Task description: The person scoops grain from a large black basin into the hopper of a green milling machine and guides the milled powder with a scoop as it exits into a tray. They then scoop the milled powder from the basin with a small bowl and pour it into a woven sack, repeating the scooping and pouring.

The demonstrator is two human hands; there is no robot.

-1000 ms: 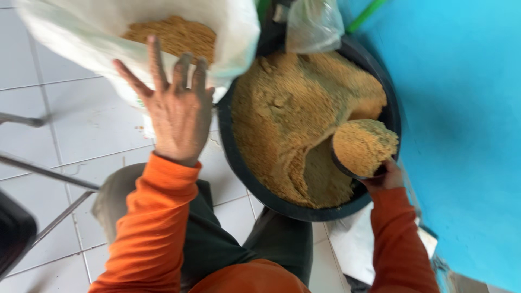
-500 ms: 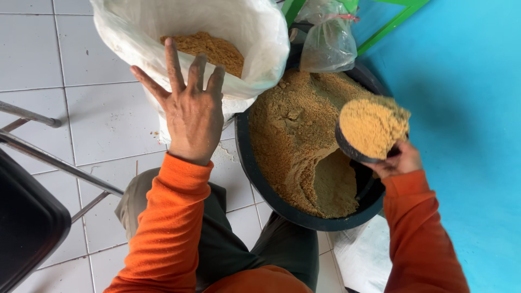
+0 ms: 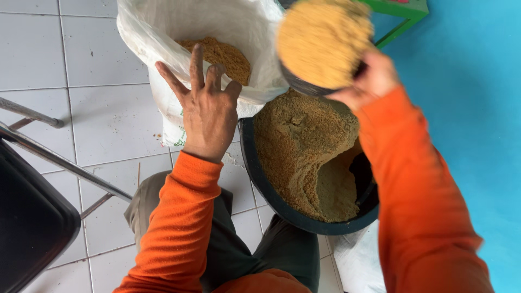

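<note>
From the head camera, looking straight down, the left hand is spread open with fingers splayed, its fingertips resting against the near edge of a white plastic sack — it grips nothing, only presses at the rim. The sack stands on the floor at the far left of the scene, its mouth wide open, and a mound of coarse yellow-brown meal shows inside it.

The right hand is closed around the near side of a dark round scoop, which is heaped full with the same yellow-brown meal. The scoop is held up in the air, over the far rim of the tub and just beside the right edge of the sack's mouth; it is blurred, so its exact shape is hard to tell.

Below it, right of the sack and touching it, sits a large black tub — mostly full of the meal, with a deep hollow dug out on its near right side.

Both arms wear orange sleeves. The floor is of pale grey tiles; metal chair legs and a dark seat lie at the near left. A blue wall fills the right.
</note>
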